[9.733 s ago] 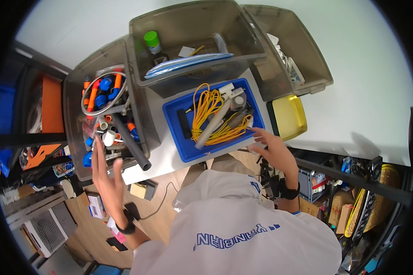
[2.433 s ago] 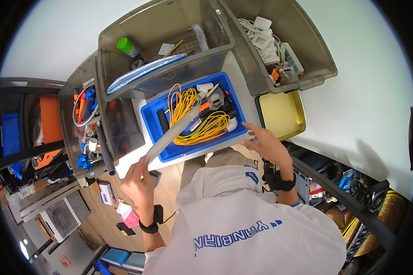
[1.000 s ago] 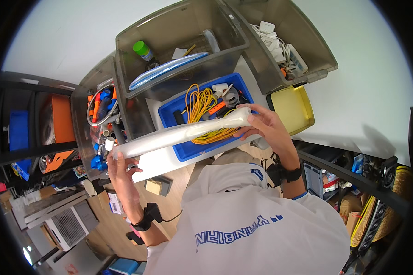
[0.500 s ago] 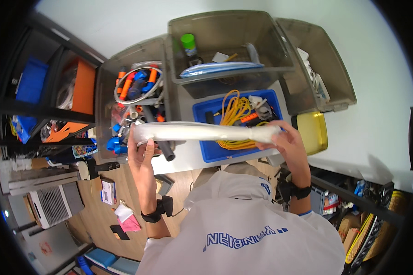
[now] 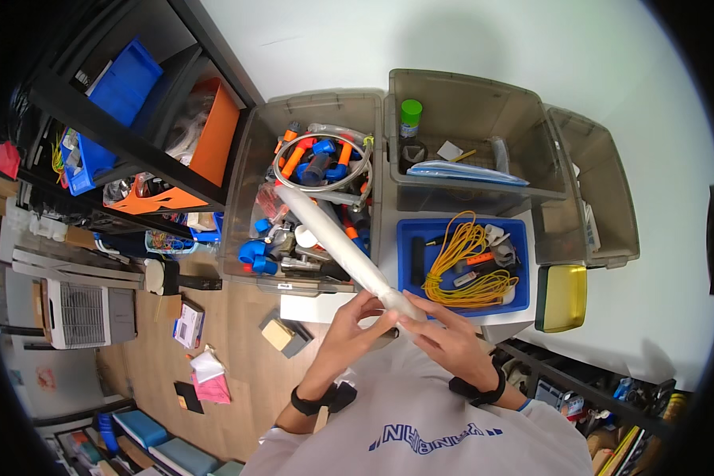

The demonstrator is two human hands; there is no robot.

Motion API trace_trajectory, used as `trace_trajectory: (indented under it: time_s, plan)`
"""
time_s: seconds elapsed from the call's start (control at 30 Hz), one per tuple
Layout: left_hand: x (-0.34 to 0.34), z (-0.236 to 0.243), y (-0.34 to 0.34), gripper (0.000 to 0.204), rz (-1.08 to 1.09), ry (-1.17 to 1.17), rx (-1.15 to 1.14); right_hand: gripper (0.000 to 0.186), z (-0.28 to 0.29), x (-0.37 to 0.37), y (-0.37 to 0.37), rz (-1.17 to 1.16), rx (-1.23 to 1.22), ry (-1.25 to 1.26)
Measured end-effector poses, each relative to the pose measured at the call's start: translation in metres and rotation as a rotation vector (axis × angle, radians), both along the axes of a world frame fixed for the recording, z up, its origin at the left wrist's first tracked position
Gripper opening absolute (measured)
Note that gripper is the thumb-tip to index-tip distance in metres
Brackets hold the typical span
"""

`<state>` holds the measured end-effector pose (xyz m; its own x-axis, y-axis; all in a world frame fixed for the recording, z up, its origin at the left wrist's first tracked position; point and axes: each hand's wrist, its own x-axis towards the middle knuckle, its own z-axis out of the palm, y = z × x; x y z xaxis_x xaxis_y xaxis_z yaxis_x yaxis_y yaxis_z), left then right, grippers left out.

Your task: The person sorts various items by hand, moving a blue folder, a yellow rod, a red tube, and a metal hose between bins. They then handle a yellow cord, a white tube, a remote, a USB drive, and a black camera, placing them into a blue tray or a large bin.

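Note:
A long white roll (image 5: 337,242), which looks wrapped in thin plastic, slants from my body up to the far left. Its near end is narrowed and loosely bunched. My left hand (image 5: 361,329) is closed around this end from the left, and my right hand (image 5: 451,337) grips it from the right, the fingers of both almost meeting. The roll's far end lies over the grey bin of pipe fittings (image 5: 242,230); whether it touches anything in there I cannot tell. Below the roll show blue, orange and red fittings (image 5: 254,252) and a coiled grey hose (image 5: 365,170).
A blue tray (image 5: 408,230) with yellow cable (image 5: 460,258) sits beside the roll. Behind it stands a grey bin (image 5: 468,87) holding a green-capped can (image 5: 410,115). Another bin (image 5: 611,174) and a yellow box (image 5: 563,297) are at right. A black shelf frame (image 5: 135,143) rises left.
The roll has swung from lying crosswise to a diagonal slant. My left hand has left its left end and joined my right hand at the other end, nearer my body.

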<state>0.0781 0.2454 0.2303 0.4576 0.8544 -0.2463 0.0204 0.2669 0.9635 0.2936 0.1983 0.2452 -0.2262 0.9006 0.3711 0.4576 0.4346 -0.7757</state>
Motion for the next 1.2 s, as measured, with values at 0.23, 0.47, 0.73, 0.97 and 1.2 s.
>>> trace_trajectory:
  time_s: [0.23,0.47,0.73,0.97,1.2]
  plan:
    - [-0.025,0.003,0.011,0.046,0.184,-0.109,-0.271,0.057,-0.008,-0.034,0.024,0.146,-0.039,-0.096]
    - [-0.115,-0.010,0.083,0.034,0.439,0.390,0.065,0.068,-0.001,-0.047,0.027,0.234,-0.276,-0.060]
    - [-0.163,-0.055,0.187,0.042,0.128,1.454,0.497,0.058,-0.003,-0.034,0.032,0.092,-0.468,-0.042]
    - [-0.184,-0.101,0.228,0.037,0.104,1.715,0.687,0.045,-0.004,-0.027,0.035,0.001,-0.391,0.120]
    - [-0.189,-0.111,0.242,0.022,-0.055,1.831,1.031,0.041,-0.004,-0.018,0.039,-0.104,-0.424,0.182]
